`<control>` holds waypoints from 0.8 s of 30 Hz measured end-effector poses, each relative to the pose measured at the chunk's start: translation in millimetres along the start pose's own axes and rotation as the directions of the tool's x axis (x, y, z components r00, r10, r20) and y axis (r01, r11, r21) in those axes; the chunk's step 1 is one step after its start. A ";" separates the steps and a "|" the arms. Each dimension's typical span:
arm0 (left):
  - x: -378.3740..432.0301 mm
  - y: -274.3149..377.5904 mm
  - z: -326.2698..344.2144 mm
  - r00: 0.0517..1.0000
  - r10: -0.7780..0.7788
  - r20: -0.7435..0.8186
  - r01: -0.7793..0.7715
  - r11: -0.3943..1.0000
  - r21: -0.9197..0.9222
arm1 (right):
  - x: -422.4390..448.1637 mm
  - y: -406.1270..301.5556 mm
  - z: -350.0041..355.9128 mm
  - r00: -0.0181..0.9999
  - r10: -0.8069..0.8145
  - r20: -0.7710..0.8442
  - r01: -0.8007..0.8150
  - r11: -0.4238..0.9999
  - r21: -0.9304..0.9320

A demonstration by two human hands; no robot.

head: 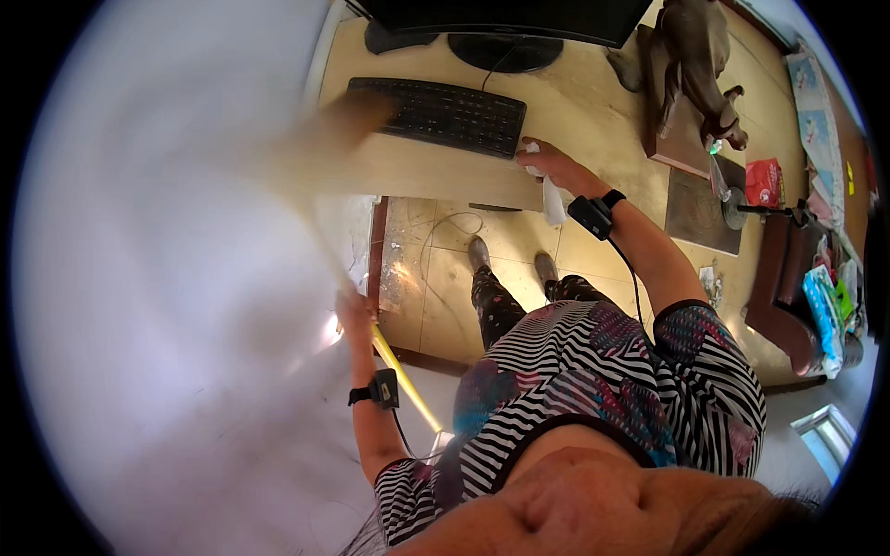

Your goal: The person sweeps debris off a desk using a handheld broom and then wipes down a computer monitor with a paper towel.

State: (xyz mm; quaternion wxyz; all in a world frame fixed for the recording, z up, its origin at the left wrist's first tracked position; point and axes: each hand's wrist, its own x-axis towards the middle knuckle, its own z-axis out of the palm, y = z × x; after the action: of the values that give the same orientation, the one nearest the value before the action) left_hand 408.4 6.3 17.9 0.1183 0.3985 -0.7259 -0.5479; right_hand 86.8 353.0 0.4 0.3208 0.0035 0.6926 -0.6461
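Observation:
My left hand (356,316) is closed around a long yellow stick (403,375). At its far end is a brown brush-like head (348,128), badly blurred, in front of the left end of a black keyboard (445,118). What kind of brush or duster it is cannot be told. My right hand (553,165) is at the front edge of a wooden desk (445,167), by the keyboard's right corner. Crumpled white tissue or cloth (553,201) is held in its fingers, with one end hanging down past the desk edge.
A black monitor (507,17) stands at the back of the desk. Right of it are a computer mouse (624,69) and a dark animal statue (695,62) on a base. A white wall (174,208) fills the left side. A loose cable (425,243) lies on the tiled floor near my feet.

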 end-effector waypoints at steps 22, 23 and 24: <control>-59.2 64.0 29.5 0.992 -0.117 0.046 0.126 0.954 -0.271 | 30.6 7.8 53.4 0.982 0.090 0.164 -0.153 0.888 0.434; -61.0 64.4 23.5 0.989 -0.145 0.003 0.140 0.950 -0.278 | 28.3 1.5 54.2 0.981 0.075 0.178 -0.143 0.901 0.409; -65.0 59.4 17.9 0.989 -0.150 -0.012 0.138 0.937 -0.322 | 25.1 -2.7 54.2 0.979 0.060 0.195 -0.133 0.915 0.382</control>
State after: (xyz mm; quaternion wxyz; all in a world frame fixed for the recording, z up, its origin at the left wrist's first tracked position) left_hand 413.4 69.8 81.2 0.1541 0.4362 -0.5940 -0.6582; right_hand 89.6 293.7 -6.3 0.4062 0.0439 0.5161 -0.7528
